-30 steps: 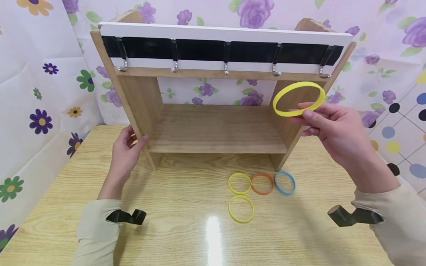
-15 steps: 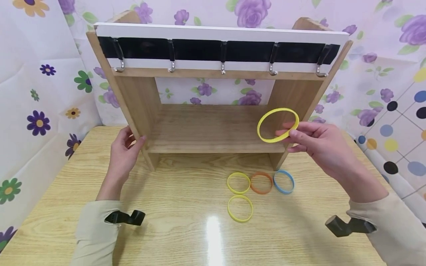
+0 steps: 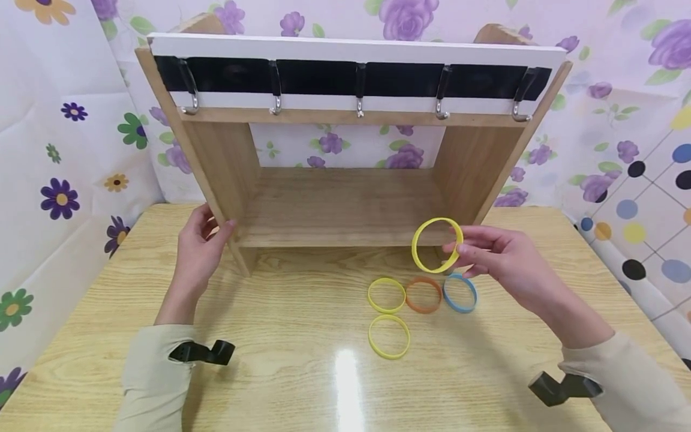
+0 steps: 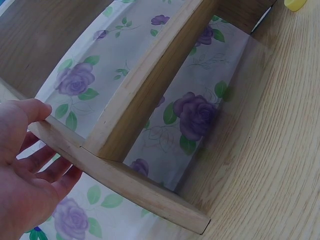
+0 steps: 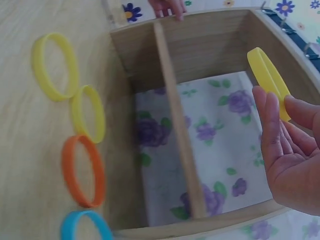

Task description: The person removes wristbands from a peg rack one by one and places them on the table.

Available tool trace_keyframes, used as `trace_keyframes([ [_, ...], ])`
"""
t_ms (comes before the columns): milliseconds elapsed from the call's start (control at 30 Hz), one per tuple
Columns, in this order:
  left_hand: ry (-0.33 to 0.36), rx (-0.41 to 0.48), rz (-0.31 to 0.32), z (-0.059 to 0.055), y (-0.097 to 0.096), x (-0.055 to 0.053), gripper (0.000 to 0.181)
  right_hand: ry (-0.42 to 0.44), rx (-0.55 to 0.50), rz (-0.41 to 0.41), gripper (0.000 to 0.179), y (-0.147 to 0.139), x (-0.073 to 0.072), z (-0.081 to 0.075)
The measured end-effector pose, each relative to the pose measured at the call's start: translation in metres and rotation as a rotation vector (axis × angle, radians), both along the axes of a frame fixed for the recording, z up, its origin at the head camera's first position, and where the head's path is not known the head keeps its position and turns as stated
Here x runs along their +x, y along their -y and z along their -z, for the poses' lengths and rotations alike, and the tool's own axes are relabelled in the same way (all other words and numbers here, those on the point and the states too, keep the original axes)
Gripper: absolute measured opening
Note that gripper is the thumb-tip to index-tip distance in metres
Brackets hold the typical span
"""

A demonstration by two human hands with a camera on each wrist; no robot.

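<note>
My right hand (image 3: 496, 255) pinches a yellow silicone wristband (image 3: 414, 249) between thumb and fingers, in front of the rack's lower right side. The right wrist view shows the same band (image 5: 267, 75) upright at the fingertips. My left hand (image 3: 202, 246) grips the left side panel of a wooden rack (image 3: 345, 207), thumb on the front edge and fingers behind it. In the left wrist view, the thumb and fingers (image 4: 37, 160) curl around that panel. On the table lie two more yellow wristbands (image 3: 369, 295) (image 3: 370, 342), an orange wristband (image 3: 423, 312) and a blue wristband (image 3: 460, 311).
Along the rack's top runs a white and black board (image 3: 318, 78) with several metal hooks (image 3: 360, 108), none carrying a band. The rack's shelf (image 3: 345, 198) sits above the wooden table (image 3: 281, 360). Flower-patterned sheets (image 3: 81, 150) cover the walls behind and beside it.
My right hand has come down and slightly left with the yellow wristband, from near the right hooks to shelf-edge height. The left hand stays on the side panel.
</note>
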State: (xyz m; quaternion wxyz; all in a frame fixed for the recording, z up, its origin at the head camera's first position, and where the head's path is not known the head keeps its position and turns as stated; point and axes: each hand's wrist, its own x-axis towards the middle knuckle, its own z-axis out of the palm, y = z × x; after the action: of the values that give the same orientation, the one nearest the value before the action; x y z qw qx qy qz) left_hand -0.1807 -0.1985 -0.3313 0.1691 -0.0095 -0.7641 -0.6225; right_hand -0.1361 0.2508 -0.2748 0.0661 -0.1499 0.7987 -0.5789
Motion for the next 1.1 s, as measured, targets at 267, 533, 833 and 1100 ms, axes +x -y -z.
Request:
trace_keyframes([
  [267, 0.0, 0.012, -0.004, 0.0, -0.001, -0.001, 0.049, 0.11, 0.048, -0.039, 0.04, -0.005, 0.003, 0.028],
  [533, -0.018, 0.02, 0.001, 0.0, -0.003, -0.001, 0.048, 0.248, 0.09, -0.119, 0.049, -0.015, 0.011, 0.059],
  [833, -0.016, 0.005, 0.01, -0.002, -0.002, -0.001, 0.05, 0.338, 0.04, -0.122, 0.054, -0.029, 0.021, 0.091],
  [1100, -0.011, 0.027, -0.002, -0.001, -0.001, -0.001, 0.05, 0.386, 0.018, -0.121, 0.052, -0.035, 0.024, 0.108],
])
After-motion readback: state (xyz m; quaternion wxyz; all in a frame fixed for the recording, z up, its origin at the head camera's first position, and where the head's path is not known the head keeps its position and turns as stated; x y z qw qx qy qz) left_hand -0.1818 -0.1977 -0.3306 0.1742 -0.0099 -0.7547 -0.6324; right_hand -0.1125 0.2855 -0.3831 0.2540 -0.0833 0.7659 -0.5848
